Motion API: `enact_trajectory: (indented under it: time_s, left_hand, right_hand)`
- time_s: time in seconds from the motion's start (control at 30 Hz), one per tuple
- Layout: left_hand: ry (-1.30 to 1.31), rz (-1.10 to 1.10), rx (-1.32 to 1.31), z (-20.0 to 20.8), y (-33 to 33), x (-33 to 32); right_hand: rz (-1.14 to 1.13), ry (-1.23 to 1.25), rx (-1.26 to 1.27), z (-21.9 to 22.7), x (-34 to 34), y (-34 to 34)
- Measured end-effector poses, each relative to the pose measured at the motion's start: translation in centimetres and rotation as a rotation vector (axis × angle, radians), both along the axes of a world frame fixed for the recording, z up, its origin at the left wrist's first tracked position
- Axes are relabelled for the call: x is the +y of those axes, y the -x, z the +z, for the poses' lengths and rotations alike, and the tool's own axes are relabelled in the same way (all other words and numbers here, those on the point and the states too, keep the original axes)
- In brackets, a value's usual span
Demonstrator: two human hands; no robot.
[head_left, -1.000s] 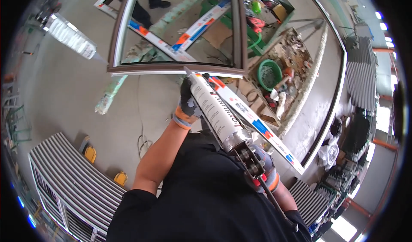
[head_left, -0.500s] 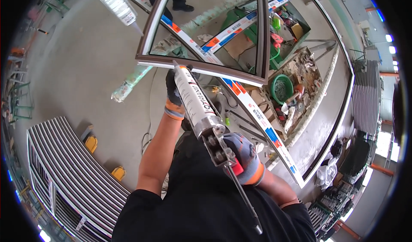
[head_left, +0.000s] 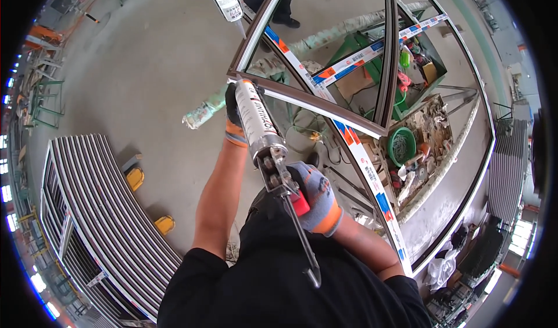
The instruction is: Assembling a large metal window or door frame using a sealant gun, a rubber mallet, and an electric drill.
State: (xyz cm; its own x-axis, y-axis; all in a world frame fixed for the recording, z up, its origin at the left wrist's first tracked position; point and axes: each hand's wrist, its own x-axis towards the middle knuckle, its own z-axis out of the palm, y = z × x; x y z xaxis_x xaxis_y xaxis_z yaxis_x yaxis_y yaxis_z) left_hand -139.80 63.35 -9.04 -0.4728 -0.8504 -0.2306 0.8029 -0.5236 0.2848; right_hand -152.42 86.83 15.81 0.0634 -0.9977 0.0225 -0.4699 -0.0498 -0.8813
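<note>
My right hand (head_left: 321, 199), in a grey and orange glove, is closed around the red-marked handle of a caulking gun (head_left: 272, 164). A white sealant cartridge (head_left: 254, 114) is loaded in it. My left hand (head_left: 233, 112), gloved too, is wrapped round the cartridge's front end from the left; its fingers are partly hidden. The nozzle end is at the near left corner of a brown window frame (head_left: 318, 105) with a white lower edge. Beyond, a second sealant cartridge (head_left: 224, 0) points its nozzle at the frame's left side; whatever holds it is out of view.
White strips with blue and orange film (head_left: 366, 171) lie under the frame. To the right stand a green bin (head_left: 437, 75) of tools and a debris-filled tray holding a green basket (head_left: 401, 145). Stacked profiles (head_left: 116, 212) fill the lower left. A person's legs (head_left: 285, 5) show beyond the frame.
The gun's nozzle has moved left along the frame's near edge to its left corner, both hands staying on the gun. My view has shifted, so the surroundings sit further right.
</note>
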Motion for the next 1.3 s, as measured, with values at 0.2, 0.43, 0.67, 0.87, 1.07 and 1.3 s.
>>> enact_trajectory:
  time_s: [0.2,0.43,0.67,0.87,1.07,1.3]
  left_hand:
    - [-0.003,-0.167,-0.013,5.1,-2.2,0.0]
    - [0.116,0.139,-0.394,9.3,-1.6,10.6]
    - [0.223,-0.211,-0.51,10.2,0.7,18.4]
    - [0.568,-0.657,-0.619,12.2,7.4,18.2]
    - [0.447,-0.77,-0.808,2.9,9.1,17.5]
    - [0.196,-0.803,-1.296,-9.6,5.7,18.0]
  right_hand:
    - [0.004,0.148,-0.092,-2.0,-0.9,0.3]
    - [-0.253,-0.09,-0.574,-7.0,6.9,6.7]
    - [-0.692,-0.339,-0.896,-8.0,17.3,12.3]
    - [-1.039,0.186,-0.906,-4.7,24.7,16.6]
    - [-1.022,0.394,-0.927,-1.6,30.3,22.5]
    - [-1.564,0.109,-0.652,-4.2,32.3,26.6]
